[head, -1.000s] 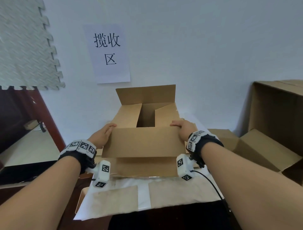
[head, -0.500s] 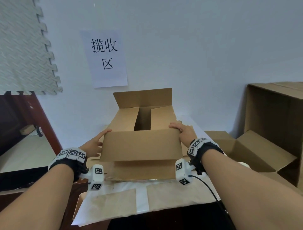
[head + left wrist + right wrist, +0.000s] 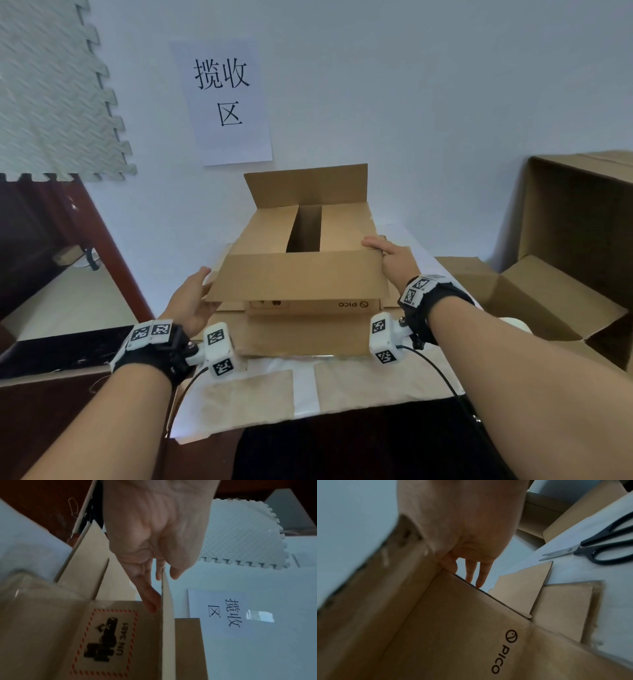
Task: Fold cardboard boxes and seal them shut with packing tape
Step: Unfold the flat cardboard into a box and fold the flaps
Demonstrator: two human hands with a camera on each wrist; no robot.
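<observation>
- On the paper-covered table [image 3: 346, 387], close to the wall: cardboard box [image 3: 305, 329], upright, top partly open
- Two side flaps folded inward, dark gap between them; far flap [image 3: 308, 186] standing up; near flap [image 3: 298, 277] tilted inward over the opening
- Left hand [image 3: 190, 303] at near flap's left edge, fingers [image 3: 149, 596] straight beneath the board, thumb on the other face, pinching it lightly
- Right hand [image 3: 394, 257] at the flap's right corner, fingers [image 3: 479, 577] extended and pressing, not curled round
- Beside the box on the right: scissors [image 3: 594, 549], lying flat, untouched
- Farther right: larger open boxes [image 3: 575, 246]
</observation>
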